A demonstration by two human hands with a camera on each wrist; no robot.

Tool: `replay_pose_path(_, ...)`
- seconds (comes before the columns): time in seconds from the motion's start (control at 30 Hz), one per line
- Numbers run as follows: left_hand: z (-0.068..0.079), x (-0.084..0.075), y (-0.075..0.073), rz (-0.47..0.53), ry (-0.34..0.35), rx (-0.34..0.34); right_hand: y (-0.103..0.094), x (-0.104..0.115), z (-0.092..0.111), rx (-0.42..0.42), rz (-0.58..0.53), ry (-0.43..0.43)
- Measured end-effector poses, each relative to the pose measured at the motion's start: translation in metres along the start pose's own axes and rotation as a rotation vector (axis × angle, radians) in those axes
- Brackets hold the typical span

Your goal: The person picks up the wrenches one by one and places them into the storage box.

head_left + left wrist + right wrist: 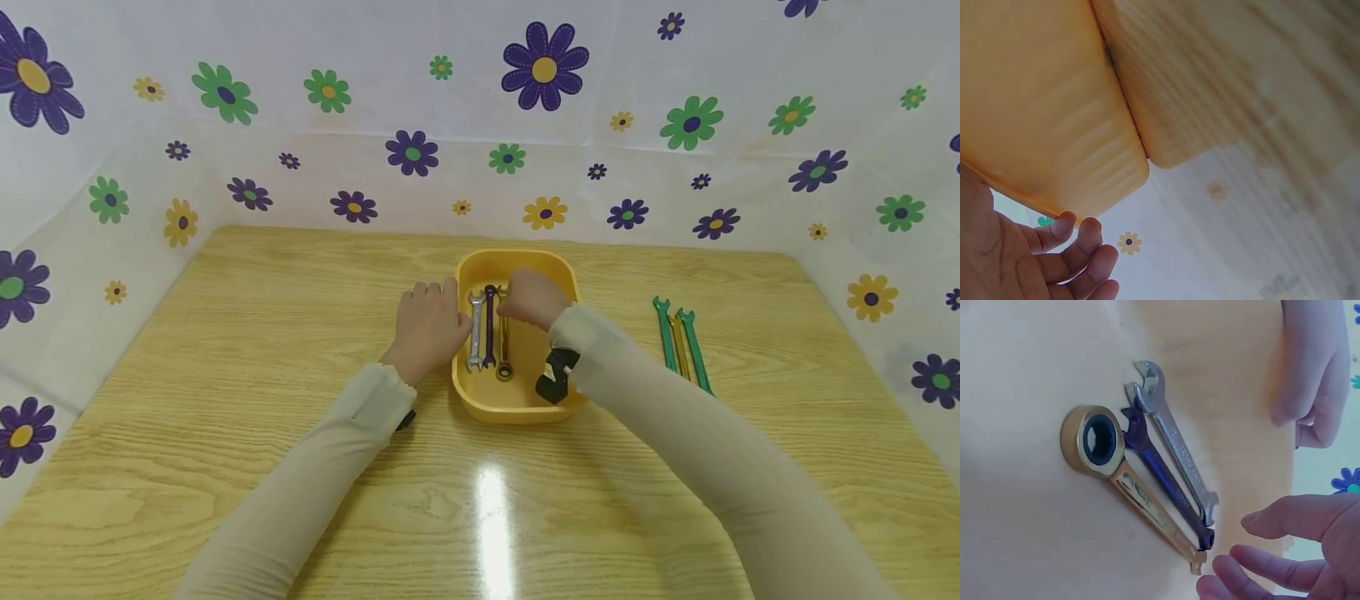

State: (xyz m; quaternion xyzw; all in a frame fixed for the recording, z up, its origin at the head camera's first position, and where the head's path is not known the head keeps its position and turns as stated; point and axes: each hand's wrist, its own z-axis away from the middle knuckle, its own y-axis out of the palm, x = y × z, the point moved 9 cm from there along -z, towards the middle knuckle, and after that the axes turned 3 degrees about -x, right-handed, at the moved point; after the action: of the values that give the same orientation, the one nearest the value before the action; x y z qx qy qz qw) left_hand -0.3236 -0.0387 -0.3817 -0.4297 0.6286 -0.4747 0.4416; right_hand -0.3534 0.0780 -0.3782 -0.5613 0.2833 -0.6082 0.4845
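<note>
My left hand (429, 325) holds the left rim of a yellow plastic bin (517, 414), its thumb over the edge and its fingers outside. Inside the bin, three wrenches lie side by side: a silver open-end wrench (476, 333), a purple wrench (490, 329) and a gold ratcheting wrench (504, 346) with a dark ring end. My right hand (534, 298) hovers over the far part of the bin. In the right wrist view its thumb and fingers (1266, 565) are apart and hold nothing, close to the narrow end of the gold wrench.
To the right of the bin, two green wrenches (697, 346) lie on the wooden table (300, 283) with a gold wrench (679, 346) between them. My right forearm partly covers their near ends. A white sheet with printed flowers (450, 100) hangs behind the table.
</note>
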Motion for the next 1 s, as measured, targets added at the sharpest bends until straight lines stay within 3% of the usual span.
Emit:
replay_pose_path(0.37,-0.004,0.001,0.002,-0.012,0.007,0.001,-0.015,0.015,0.019,-0.078,-0.087,-0.12)
replay_pose_path(0.67,-0.002,0.002,0.002,0.0,-0.003,0.021,-0.034,0.023,0.038,-0.144,-0.076,-0.189)
replay_pose_path(1.0,-0.001,0.002,0.002,0.014,-0.006,0.017,-0.062,0.017,0.06,-0.215,-0.113,-0.206)
